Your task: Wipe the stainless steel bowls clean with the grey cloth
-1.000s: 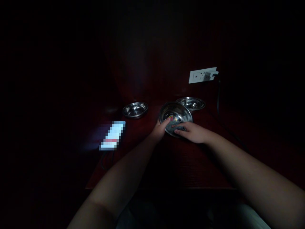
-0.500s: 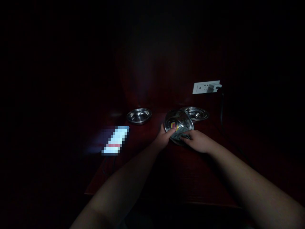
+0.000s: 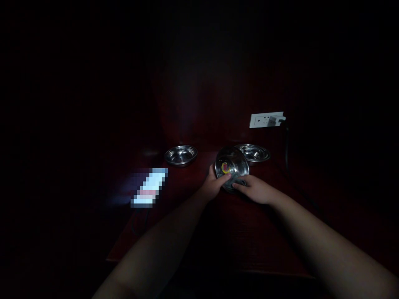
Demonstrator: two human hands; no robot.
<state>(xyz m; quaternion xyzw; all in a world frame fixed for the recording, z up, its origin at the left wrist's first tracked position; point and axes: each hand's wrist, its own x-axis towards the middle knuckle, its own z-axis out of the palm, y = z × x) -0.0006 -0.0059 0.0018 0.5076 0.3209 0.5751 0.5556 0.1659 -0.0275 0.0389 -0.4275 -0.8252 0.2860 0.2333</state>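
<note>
A shiny steel bowl (image 3: pixel 237 160) with a yellow and red sticker (image 3: pixel 225 167) is tilted up above the dark red table. My left hand (image 3: pixel 213 185) grips its left side, thumb over the inner face near the sticker and the other fingers hidden behind. My right hand (image 3: pixel 257 189) is closed on a dark greyish cloth (image 3: pixel 238 181), pressed against the lower inside of the bowl. Much of the cloth is hidden under the fingers, and the dim light blurs its outline.
Another steel bowl (image 3: pixel 181 157) rests at the back left; a shallow steel dish (image 3: pixel 260 154) lies behind the held bowl. A bright, pixelated phone-like screen (image 3: pixel 149 187) is at left. On the back wall, a socket (image 3: pixel 258 121) holds a plug with a black cable (image 3: pixel 286 151).
My right hand has shifted slightly left with the cloth, of which less shows now. The bowl is turned a little in my left hand. The whole view has moved slightly.
</note>
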